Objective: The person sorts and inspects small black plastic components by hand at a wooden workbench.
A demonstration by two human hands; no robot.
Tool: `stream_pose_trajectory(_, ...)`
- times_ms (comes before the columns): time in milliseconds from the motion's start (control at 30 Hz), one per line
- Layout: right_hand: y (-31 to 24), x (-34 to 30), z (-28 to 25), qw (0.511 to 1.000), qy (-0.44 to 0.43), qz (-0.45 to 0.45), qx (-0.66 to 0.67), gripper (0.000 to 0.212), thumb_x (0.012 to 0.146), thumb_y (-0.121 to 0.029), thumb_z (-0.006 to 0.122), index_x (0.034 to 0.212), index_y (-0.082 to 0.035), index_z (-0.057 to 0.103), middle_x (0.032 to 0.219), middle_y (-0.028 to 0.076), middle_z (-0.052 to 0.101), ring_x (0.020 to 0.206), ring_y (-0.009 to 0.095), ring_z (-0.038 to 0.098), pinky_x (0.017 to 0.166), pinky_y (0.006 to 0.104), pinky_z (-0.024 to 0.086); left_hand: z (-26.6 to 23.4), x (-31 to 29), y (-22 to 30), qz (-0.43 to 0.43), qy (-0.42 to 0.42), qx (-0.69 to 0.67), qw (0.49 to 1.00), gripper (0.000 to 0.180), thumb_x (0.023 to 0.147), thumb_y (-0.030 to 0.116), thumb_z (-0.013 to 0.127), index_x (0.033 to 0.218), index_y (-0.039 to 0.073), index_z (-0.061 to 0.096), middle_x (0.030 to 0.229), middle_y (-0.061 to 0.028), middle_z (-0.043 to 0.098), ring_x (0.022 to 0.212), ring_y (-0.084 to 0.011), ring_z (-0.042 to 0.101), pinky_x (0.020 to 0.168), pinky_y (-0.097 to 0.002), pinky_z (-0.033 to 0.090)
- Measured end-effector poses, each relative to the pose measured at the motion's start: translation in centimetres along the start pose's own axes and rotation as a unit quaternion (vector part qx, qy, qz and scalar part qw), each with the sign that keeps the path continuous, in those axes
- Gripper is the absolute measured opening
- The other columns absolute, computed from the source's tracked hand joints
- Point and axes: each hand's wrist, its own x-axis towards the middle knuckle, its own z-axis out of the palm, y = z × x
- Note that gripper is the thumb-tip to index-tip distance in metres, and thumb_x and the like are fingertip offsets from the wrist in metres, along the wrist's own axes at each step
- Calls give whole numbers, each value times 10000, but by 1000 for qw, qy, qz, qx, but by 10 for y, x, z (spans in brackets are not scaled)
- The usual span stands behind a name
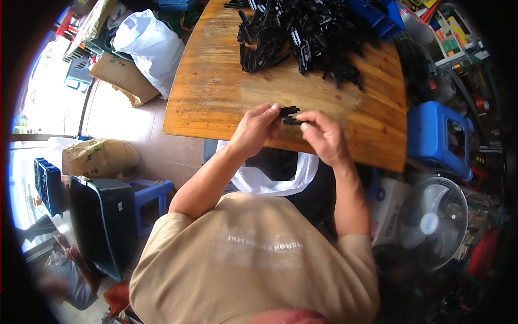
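My left hand [256, 129] pinches a small, narrow black plastic piece [290, 111] between thumb and fingers, over the near edge of the wooden table [216, 102]. Close against it, my right hand [327, 139] is closed at the fingertips on a second dark end [292, 121]; whether this is a separate part or the same one I cannot tell. Farther back on the table lies a heap of similar black plastic pieces [275, 40], some with pale strips. Below my hands, a white bag [270, 186] hangs open between my body and the table, its inside dark.
A blue crate [386, 21] stands at the table's far right. To the right are a blue stool [438, 137] and a fan [431, 222]. Sacks [102, 156], a dark bin [97, 221] and another blue stool [151, 202] line the left. Another person [70, 275] sits at lower left.
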Motion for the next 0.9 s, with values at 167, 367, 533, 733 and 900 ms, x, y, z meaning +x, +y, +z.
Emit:
stream_pose_trajectory(167, 4, 3, 17, 973, 85, -163, -140, 195, 829, 37, 695, 1005, -15, 631, 876, 102, 650, 774, 220, 640, 686, 307, 517, 1, -10, -4, 38, -54, 80, 995, 364, 1003, 338, 558, 1124, -4, 584, 835, -75, 601, 694, -156, 582, 629, -303, 479)
stream_pose_trajectory(367, -4, -1, 19, 988, 78, -85, -104, 262, 829, -66, 754, 1035, -35, 596, 860, 145, 657, 738, 291, 663, 652, 346, 522, 9, -24, 6, 307, -25, 419, 854, 337, 921, 195, 665, 1157, -21, 559, 991, -224, 654, 893, -411, 645, 767, -406, 521)
stream_pose_trajectory(533, -17, 1, 6, 992, -30, -74, -102, 286, 856, -144, 762, 1032, -2, 587, 817, 80, 647, 745, 146, 636, 667, 286, 514, 5, -34, 14, 329, -82, 457, 822, 288, 941, 200, 636, 1121, -13, 565, 929, -196, 657, 822, -350, 653, 727, -383, 517)
stream_pose_trajectory(733, -11, -1, 9, 989, -32, -74, -123, 241, 882, -200, 744, 943, -8, 611, 752, 74, 640, 689, 117, 596, 631, 275, 488, -4, -29, 6, 309, -104, 390, 861, 361, 938, 212, 648, 1211, -3, 547, 1095, -184, 658, 978, -306, 658, 834, -369, 515)
stream_pose_trajectory(900, -1, 21, 6, 992, -99, 1, -80, 224, 913, -202, 714, 962, -1, 628, 775, 31, 634, 716, 86, 564, 639, 260, 479, -12, -15, -8, 183, -83, -61, 978, 363, 993, 138, 565, 1305, -34, 496, 1248, -132, 613, 1179, -205, 553, 1049, -323, 393)
